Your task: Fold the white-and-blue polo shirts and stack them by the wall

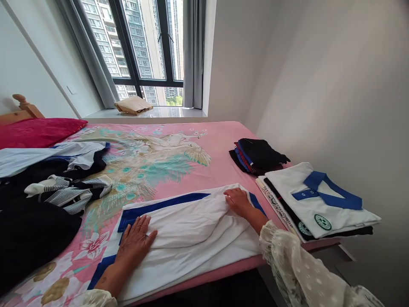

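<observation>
A white shirt (188, 226) with blue trim lies spread and partly folded along the near edge of the bed. My left hand (136, 238) rests flat on its left part, fingers stretched out, close to a blue band. At the shirt's far right side is my right hand (239, 202), palm down. Its fingers are bent and closed on the white cloth, where creases run toward the near left. The fingertips of this hand are partly hidden.
Folded shirts (319, 204) are stacked at the right edge, a white blue-collared one on top. Behind them sits a pile of dark folded clothes (262, 153). Loose garments (70, 192) lie at left by a red pillow (41, 130). A beige folded cloth (133, 105) is on the windowsill.
</observation>
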Tool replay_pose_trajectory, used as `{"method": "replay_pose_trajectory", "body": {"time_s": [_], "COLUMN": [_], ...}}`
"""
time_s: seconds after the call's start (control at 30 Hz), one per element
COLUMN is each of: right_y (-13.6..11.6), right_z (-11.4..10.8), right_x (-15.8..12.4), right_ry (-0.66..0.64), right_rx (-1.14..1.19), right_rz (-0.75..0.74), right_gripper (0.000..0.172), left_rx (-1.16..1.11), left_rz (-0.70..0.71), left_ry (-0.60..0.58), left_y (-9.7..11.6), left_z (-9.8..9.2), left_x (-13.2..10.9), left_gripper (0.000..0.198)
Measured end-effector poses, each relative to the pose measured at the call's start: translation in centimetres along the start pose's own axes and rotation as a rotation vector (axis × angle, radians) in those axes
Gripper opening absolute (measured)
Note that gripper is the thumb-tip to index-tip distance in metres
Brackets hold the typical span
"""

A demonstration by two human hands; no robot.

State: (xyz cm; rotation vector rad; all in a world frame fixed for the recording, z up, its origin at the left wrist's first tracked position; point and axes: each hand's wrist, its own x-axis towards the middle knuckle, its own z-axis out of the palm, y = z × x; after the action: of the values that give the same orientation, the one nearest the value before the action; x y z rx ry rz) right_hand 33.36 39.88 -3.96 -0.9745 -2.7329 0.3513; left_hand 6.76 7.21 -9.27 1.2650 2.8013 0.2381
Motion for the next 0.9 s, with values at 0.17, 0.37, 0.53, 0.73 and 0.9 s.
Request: {"method": "replay_pose_trajectory", "body": {"time_s": [0.17,0.37,0.53,0.73,0.9], "right_y": [0.6,-0.1,-9.8,-14.9,-6.4], "right_z": [0.3,-1.1,0.7,5.9,5.0], "right_x": [1.9,0.9,-2.2,-4.1,-5.0], "right_ry": [-0.136,-0.037,0.049,-0.116,-0.257], "right_rx": [-0.045,-0.054,0.083,0.098,-0.029], "right_rz": [-0.043,0.026,-0.248,-0.399,0.122], "right_gripper": [0.015,0.022,0.025,0.056,0.083], "left_rx": [0.029,0.057,0.074,0.103,0.099], "left_rz": [0.009,0.011,0.026,0.002,-0.021], "left_ry": [-0.015,0.007,0.018,-0.037,-0.069], "left_y": [0.2,0.3,0.2,0.2,0.2], "left_z": [0.0,0.1,0.4,0.0,-0.1], "left_x": [-0.3,-0.3,-0.3,-0.4,-0.4], "left_gripper": [0.067,0.067,0.07,0.077,0.084]}}
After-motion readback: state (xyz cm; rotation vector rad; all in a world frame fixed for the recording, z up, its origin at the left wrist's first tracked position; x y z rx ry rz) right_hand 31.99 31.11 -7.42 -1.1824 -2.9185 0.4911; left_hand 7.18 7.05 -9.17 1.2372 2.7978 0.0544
